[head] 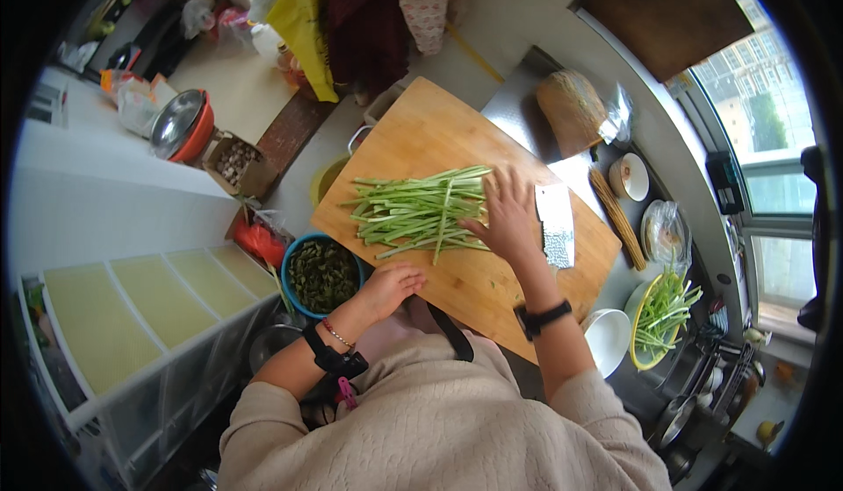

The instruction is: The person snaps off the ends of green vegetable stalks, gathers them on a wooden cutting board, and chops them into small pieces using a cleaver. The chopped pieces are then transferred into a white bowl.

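Observation:
On the wooden cutting board [421, 122] lies a bundle of green vegetable stalks [415, 211], mostly side by side, with one stalk across the others. My right hand [508, 217] rests against the right ends of the bundle, fingers spread, gripping nothing. Just right of that hand, a cleaver [556, 227] lies flat on the board, its handle partly hidden by my forearm. My left hand [393, 288] hovers at or over the board's near edge, holding nothing visible; whether it touches the wood I cannot tell. Close to its left stands a blue basin [284, 270] of dark green leaves [323, 277].
Right of the board are a yellow-rimmed bowl [634, 333] holding cut stalks [665, 313], a white bowl [606, 343], a plastic-covered plate [665, 234], a bundle of sticks [617, 217] and a cut gourd [573, 109]. A translucent-topped cabinet [151, 320] stands on the left.

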A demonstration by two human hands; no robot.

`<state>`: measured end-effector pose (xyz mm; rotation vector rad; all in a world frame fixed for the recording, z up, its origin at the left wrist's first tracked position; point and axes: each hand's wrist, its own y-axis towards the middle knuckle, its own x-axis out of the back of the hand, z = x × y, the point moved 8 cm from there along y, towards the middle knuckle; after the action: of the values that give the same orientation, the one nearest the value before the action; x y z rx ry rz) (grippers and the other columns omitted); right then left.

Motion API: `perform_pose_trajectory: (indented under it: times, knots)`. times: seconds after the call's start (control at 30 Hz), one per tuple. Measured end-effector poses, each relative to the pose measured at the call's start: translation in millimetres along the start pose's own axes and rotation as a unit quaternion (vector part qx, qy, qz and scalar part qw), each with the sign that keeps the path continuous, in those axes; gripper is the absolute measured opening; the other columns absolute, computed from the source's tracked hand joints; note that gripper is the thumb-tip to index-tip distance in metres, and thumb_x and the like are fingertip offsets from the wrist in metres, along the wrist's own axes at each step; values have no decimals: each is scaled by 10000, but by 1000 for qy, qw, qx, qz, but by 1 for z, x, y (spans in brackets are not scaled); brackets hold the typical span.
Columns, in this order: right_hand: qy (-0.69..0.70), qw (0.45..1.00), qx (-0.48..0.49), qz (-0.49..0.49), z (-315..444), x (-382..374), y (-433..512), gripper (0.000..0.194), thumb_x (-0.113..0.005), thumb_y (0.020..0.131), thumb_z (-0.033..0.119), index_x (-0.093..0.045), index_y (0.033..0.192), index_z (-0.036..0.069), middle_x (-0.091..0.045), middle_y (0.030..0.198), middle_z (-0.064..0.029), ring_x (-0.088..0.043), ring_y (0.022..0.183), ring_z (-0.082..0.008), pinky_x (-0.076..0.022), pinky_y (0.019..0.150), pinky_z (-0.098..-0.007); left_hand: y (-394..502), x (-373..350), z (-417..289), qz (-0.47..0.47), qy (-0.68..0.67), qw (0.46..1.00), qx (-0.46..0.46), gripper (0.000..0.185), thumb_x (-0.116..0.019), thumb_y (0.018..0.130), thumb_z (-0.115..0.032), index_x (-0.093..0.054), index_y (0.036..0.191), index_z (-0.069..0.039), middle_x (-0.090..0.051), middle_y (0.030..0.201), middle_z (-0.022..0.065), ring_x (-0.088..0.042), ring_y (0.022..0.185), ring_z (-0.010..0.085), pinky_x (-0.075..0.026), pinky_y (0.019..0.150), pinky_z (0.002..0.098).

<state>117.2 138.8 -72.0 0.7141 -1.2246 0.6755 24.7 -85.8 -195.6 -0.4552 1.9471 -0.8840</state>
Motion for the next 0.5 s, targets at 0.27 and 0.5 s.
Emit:
perform_pose_trajectory:
  times: [0.27,0.5]
  knots:
    - [110,957,132,234,71,-70,85,581,-608,910,446,-504,1391,138,-387,1502,-158,-306,1435,-375,-233,1156,-576,19,-16,-7,-47,-170,980,-94,230,-563,956,-190,-532,1113,-24,-574,1215,140,-524,1202,274,-407,1064,403]
    - [234,962,120,75,72,-44,71,572,-773,773,222,-552,1267,37,-488,1329,-230,-490,1224,-406,-421,1013,-470,21,-24,-9,-64,-214,968,-113,221,-577,944,-208,-516,1093,-56,-561,1214,120,-524,1182,266,-411,1041,380]
